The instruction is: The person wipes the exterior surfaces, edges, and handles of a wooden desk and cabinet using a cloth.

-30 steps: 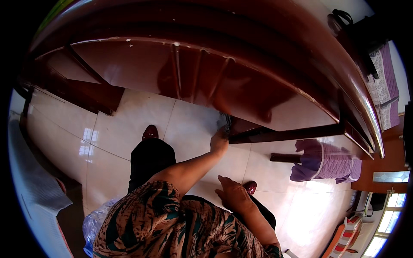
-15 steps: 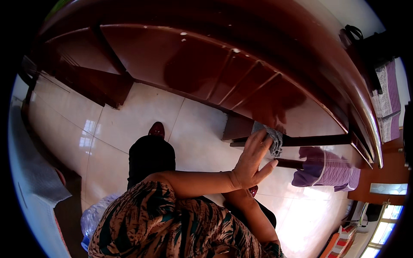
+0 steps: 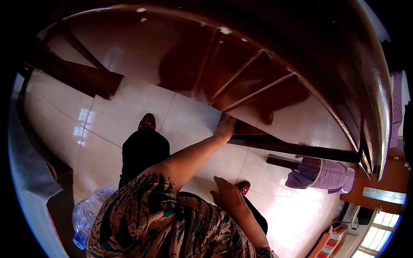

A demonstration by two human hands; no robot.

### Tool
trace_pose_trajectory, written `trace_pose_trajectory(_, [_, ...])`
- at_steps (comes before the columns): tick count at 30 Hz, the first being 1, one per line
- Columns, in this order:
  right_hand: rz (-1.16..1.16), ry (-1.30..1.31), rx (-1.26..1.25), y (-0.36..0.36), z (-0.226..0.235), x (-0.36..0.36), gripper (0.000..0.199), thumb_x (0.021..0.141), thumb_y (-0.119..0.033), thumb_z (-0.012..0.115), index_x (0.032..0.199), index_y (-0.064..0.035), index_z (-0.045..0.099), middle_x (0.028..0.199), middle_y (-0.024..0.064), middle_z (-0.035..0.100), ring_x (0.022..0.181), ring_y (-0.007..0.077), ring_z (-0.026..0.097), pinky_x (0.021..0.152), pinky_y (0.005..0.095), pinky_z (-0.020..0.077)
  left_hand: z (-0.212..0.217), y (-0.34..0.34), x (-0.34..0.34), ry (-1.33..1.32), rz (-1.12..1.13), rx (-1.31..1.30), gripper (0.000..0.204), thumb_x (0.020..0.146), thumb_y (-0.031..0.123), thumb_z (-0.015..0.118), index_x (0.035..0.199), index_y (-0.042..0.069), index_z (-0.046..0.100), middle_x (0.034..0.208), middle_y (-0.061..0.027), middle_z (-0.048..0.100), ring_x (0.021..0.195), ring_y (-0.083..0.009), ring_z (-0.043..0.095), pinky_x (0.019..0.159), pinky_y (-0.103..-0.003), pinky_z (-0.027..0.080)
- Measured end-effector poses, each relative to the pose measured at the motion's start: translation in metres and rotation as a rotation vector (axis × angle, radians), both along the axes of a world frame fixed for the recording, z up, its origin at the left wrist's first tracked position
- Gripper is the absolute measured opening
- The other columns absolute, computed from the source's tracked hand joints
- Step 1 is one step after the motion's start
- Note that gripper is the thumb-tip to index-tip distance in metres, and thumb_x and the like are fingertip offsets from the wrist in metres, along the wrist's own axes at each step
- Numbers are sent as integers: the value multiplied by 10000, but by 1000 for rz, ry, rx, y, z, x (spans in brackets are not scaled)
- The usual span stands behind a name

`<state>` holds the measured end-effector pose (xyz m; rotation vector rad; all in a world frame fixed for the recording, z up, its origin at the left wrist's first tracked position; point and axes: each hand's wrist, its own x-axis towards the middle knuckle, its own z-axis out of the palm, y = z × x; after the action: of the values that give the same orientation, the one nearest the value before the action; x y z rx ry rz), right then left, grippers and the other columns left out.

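A glossy red-brown wooden table with a chipped edge and ridged panel fills the upper view. My left hand reaches in below the panel's lower edge, beside a dark wooden rail. Its fingers are hidden there, so what they hold does not show. The grey cloth seen under that hand earlier cannot be made out. Lower down, my right hand hangs near my knee and the dark red shoe, fingers stretched and thumb apart, with nothing in it.
Pale tiles cover the floor. A large clear plastic bottle lies at my left, by a grey cover. Purple cloth drapes something beyond the rail. Another dark wooden table part stands far left.
My left hand has moved left and slipped below the table panel; the grey cloth has gone from sight. My right hand has come out from behind the left arm. The view has shifted slightly.
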<state>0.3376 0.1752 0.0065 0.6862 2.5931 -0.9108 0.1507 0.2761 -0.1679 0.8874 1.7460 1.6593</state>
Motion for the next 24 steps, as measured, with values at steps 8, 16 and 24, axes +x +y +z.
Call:
trace_pose_trajectory(8, [-17, 7, 4, 6, 2, 2, 513, 888, -252, 625, 1303, 5, 466, 1221, 197, 581, 1103, 361, 578, 938, 457, 452, -46, -35, 23, -420, -47, -497, 537, 985, 398, 413, 1430, 97, 439, 1398, -182, 512, 1300, -345, 471, 1087, -390, 350])
trace_pose_trajectory(16, [3, -107, -47, 8, 3, -10, 411, 883, -240, 625, 1198, 9, 534, 1187, 219, 596, 1095, 363, 583, 928, 455, 460, 69, -25, 84, -136, 361, 68, 526, 982, 326, 417, 1332, -66, 426, 1347, -294, 443, 1255, -457, 400, 1071, -483, 304])
trace_pose_trajectory(24, [58, 59, 42, 7, -16, 1, 418, 866, -195, 641, 1231, -14, 545, 1155, 229, 606, 1079, 362, 586, 931, 445, 466, 180, -37, 58, 23, 22, 399, 387, 1010, 269, 339, 1281, -1, 399, 1241, -167, 408, 1141, -307, 374, 1027, -411, 279])
